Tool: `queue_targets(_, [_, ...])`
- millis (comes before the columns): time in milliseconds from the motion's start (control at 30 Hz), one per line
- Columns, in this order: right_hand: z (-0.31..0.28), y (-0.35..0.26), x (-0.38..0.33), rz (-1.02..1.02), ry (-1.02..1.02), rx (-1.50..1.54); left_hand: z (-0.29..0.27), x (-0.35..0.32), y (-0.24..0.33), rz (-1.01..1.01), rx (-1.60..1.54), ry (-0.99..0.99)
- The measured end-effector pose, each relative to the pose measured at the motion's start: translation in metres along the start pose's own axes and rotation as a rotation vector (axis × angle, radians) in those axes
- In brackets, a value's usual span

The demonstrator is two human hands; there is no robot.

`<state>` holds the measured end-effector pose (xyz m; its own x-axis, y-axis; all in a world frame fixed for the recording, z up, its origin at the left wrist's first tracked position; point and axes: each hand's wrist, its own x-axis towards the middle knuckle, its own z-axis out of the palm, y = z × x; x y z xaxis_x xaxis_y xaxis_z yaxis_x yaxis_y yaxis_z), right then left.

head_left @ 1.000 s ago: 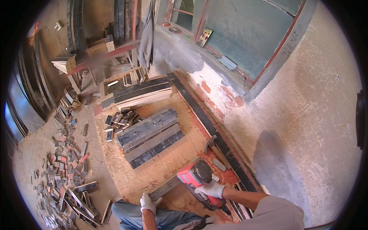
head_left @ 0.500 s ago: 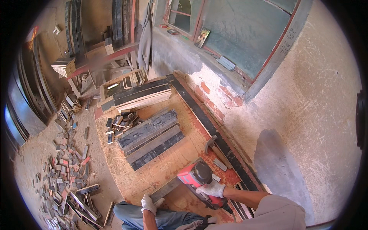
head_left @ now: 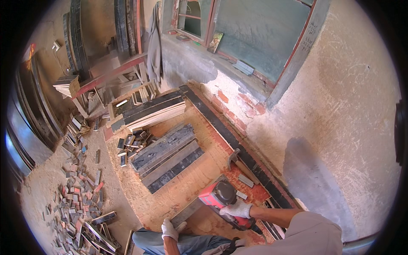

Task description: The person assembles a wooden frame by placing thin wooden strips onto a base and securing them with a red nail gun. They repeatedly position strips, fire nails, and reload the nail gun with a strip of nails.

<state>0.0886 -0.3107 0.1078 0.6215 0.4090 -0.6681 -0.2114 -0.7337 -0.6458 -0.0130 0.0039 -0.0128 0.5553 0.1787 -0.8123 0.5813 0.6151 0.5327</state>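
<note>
My gloved right hand (head_left: 236,209) is wrapped round the handle of a red and black nail gun (head_left: 212,196). The tool sits over the far end of a narrow grey wooden board (head_left: 187,214) lying across the bench by my lap. At the board's near end, my gloved left hand (head_left: 169,230) grips it, thumb spread to one side. The tool hides the board's far end and its own nose. Beyond lie several long grey and black boards (head_left: 168,155) side by side.
A hammer (head_left: 241,163) and silver nail strips (head_left: 245,180) lie along the bench's right side, by a black rail (head_left: 225,132). Small wood blocks (head_left: 132,142) and stacked boards (head_left: 155,114) are farther back. Offcuts (head_left: 78,193) litter the floor at left. A wall with a window (head_left: 259,38) bounds the right.
The view has shifted slightly, so the scene sits a little differently in the picture. Both hands keep their places on the board and the nail gun.
</note>
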Motion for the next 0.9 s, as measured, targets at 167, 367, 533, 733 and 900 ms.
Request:
queue_targets(167, [-0.008,-0.014,-0.009,0.029,-0.091,0.068,-0.017,0.021,-0.020,0.056,-0.041,-0.069])
queue_targets(367, [-0.001,-0.009,-0.012,0.004,0.000,0.078,-0.016,0.020,-0.022,0.108,-0.005,-0.089])
queue_targets(533, [0.000,-0.018,-0.015,-0.021,-0.012,0.152,-0.017,0.019,-0.023,0.123,0.001,-0.075])
queue_targets(733, [0.005,0.009,0.004,0.064,-0.021,0.076,-0.011,0.010,-0.016,0.120,0.064,-0.061])
queue_targets(900, [0.017,0.013,0.002,-0.124,0.085,0.191,-0.003,-0.013,0.002,0.078,0.050,-0.063])
